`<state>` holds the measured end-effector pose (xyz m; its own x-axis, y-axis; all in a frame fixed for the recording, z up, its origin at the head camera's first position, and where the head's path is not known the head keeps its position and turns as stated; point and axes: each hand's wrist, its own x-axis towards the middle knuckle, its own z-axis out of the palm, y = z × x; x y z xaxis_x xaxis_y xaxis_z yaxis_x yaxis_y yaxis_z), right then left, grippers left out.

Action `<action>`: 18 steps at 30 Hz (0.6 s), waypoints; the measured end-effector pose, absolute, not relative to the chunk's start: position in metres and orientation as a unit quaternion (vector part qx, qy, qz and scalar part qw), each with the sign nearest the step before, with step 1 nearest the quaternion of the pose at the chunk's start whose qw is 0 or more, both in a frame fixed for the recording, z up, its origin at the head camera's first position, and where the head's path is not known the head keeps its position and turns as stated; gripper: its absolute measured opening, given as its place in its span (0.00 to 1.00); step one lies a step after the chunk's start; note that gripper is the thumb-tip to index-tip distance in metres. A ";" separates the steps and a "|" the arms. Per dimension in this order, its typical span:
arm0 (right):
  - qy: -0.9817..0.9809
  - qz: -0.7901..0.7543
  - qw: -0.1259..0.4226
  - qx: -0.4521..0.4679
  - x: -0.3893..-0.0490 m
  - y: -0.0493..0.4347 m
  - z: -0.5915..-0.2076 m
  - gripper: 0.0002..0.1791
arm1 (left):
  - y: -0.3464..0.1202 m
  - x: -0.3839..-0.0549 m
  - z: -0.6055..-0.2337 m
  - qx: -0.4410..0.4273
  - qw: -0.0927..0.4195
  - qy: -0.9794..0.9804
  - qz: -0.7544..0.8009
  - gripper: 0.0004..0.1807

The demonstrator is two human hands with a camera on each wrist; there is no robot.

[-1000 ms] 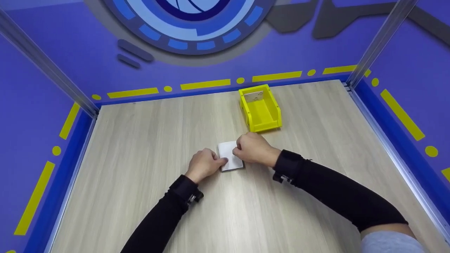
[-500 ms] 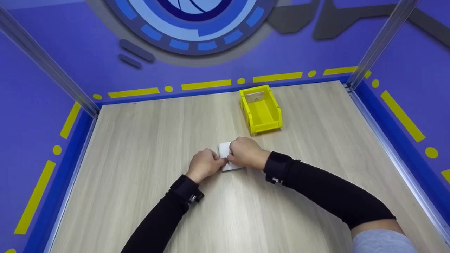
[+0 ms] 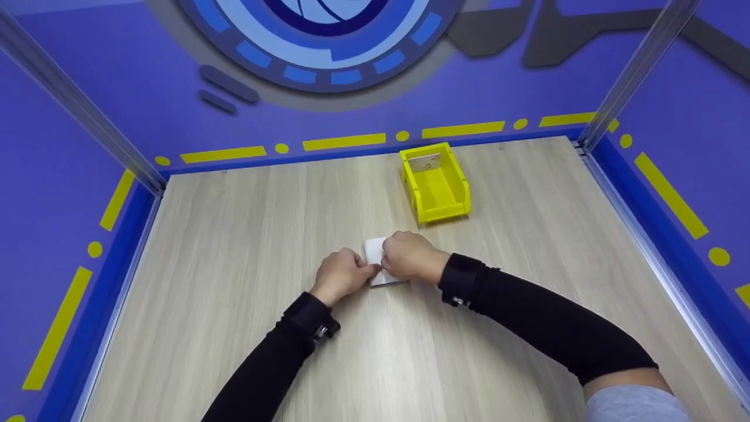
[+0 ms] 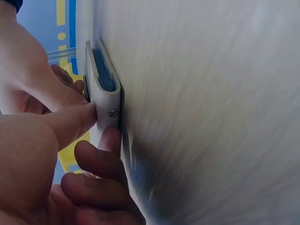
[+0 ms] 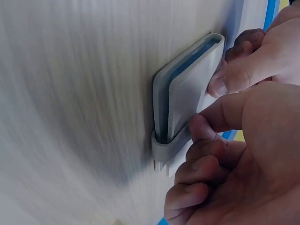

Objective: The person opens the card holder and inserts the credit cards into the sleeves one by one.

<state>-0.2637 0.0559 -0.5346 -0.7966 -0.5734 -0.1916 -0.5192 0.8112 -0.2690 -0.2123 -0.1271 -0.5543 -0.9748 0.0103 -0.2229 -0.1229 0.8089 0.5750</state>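
A small white wallet (image 3: 373, 248) with a bluish inside lies flat on the wooden table, folded over. My left hand (image 3: 341, 272) holds its left side, thumb on top and a finger against the rounded spine, where a small metal stud shows in the left wrist view. Across the wallet, my right hand (image 3: 410, 256) grips the opposite side, its other fingers curled. In the right wrist view a short strap (image 5: 169, 147) wraps round the wallet's (image 5: 190, 96) open edge, and the right thumb presses at the strap's end. The right hand covers much of the wallet in the head view.
A yellow open-front bin (image 3: 436, 184) with a paper label inside stands behind the wallet, a little to the right. Blue-purple printed panels (image 3: 328, 132) and metal posts (image 3: 641, 73) border the table (image 3: 246, 234) at the back and both sides.
My right hand has moved left and slightly toward me over the wallet, now covering its right part near the left thumb. The left hand has stayed in place.
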 end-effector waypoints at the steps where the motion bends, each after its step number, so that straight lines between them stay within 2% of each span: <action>1: 0.942 -0.100 0.135 -0.292 -0.263 0.056 -0.534 0.17 | -0.127 -0.212 -0.555 -0.030 0.108 0.945 0.308 0.26; 18: 0.938 -0.075 0.152 -0.304 -0.260 0.054 -0.530 0.13 | -0.128 -0.211 -0.553 -0.021 0.102 0.946 0.307 0.25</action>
<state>-0.2600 0.0536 -0.5300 -0.7694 -0.5922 -0.2396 -0.5464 0.8043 -0.2333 -0.2115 -0.1276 -0.5533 -0.9781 0.0224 -0.2068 -0.1034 0.8102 0.5770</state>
